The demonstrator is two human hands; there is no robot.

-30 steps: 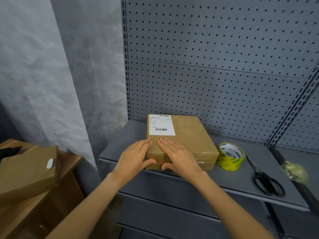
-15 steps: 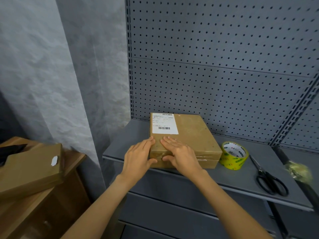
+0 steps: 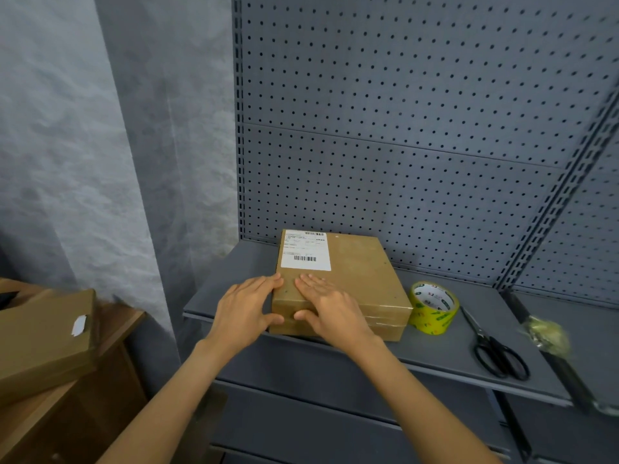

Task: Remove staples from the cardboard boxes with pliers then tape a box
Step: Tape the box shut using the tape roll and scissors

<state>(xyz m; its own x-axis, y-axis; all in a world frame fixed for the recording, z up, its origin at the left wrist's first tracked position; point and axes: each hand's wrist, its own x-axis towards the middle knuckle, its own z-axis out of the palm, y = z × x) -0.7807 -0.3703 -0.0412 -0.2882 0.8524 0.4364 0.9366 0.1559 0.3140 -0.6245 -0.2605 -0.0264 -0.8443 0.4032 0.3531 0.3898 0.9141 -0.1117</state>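
at shelf edge (image 3: 435,366), box (image 3: 355,283) under hands (image 3: 288,313)

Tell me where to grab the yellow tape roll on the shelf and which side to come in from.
Take the tape roll by its ring wall, probably with fingers through the open core and thumb on the outer face. It lies tilted, core facing up and toward you. Come from above or the front right: the cardboard box sits close on its left, while the scissors leave a gap on the right.
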